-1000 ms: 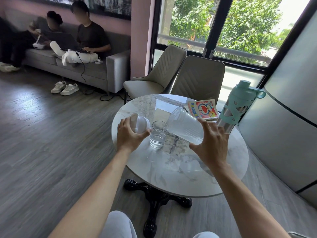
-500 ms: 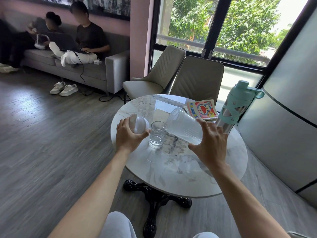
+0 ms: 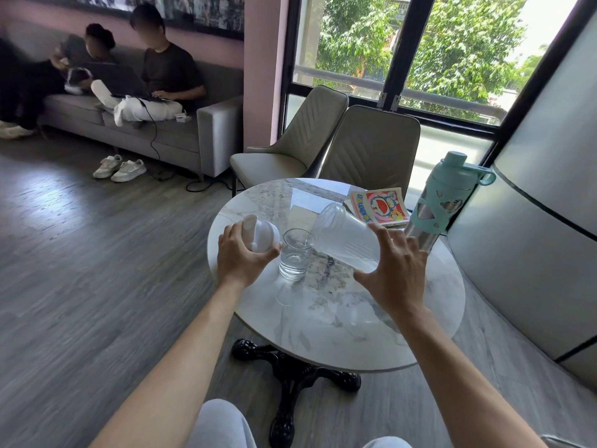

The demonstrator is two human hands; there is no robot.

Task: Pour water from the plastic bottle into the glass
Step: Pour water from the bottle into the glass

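Right hand (image 3: 395,276) at centre frame, fingers spread wide round base of clear plastic bottle (image 3: 345,239), tipped with mouth over short clear glass (image 3: 294,253) on round white marble counter (image 3: 420,318). Left hand (image 3: 245,253) just left of glass, closed on white domed lid (image 3: 263,236).

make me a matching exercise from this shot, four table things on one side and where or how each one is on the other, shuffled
Things
1. plastic bottle
2. glass
3. white lid
4. comic book

States
A. lying flat at the table's far edge
B. held in the left hand
C. upright, partly filled with water
D. tilted in the right hand, mouth over the glass

Pairs: 1-D, 2-C, 3-B, 4-A
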